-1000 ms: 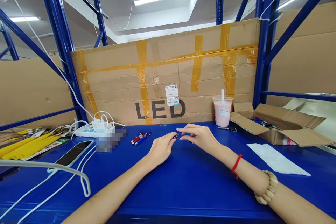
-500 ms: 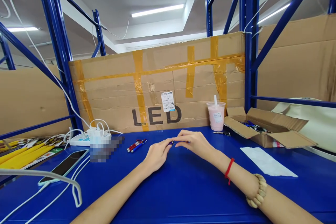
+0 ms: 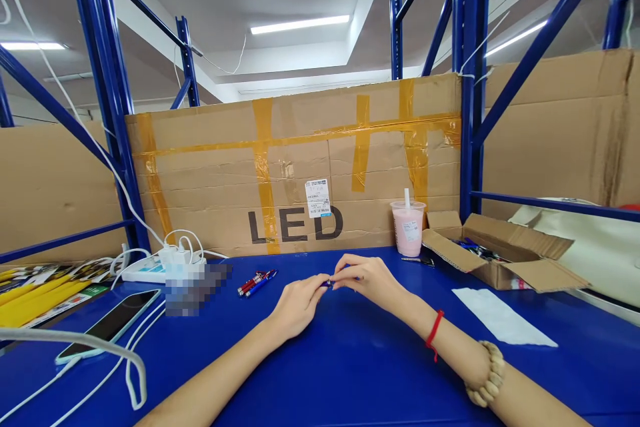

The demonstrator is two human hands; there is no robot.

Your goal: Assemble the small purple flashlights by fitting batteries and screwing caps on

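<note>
Above the blue tabletop, both hands meet at a blue pen, mostly hidden by the fingers. My left hand is closed around it, with only a short dark end showing past the fingertips. From the other side, my right hand pinches that end between thumb and fingers. A few red and blue pens lie together on the table, left of my left hand.
An open carton holding several pens stands at the right, near a cup of pink drink. White paper lies in front of it. A phone, cables and a power strip occupy the left side. Cardboard walls the back.
My right fingers have drawn in closer to the left fingertips and now pinch the pen's end. The view has shifted slightly; the other things lie as before.
</note>
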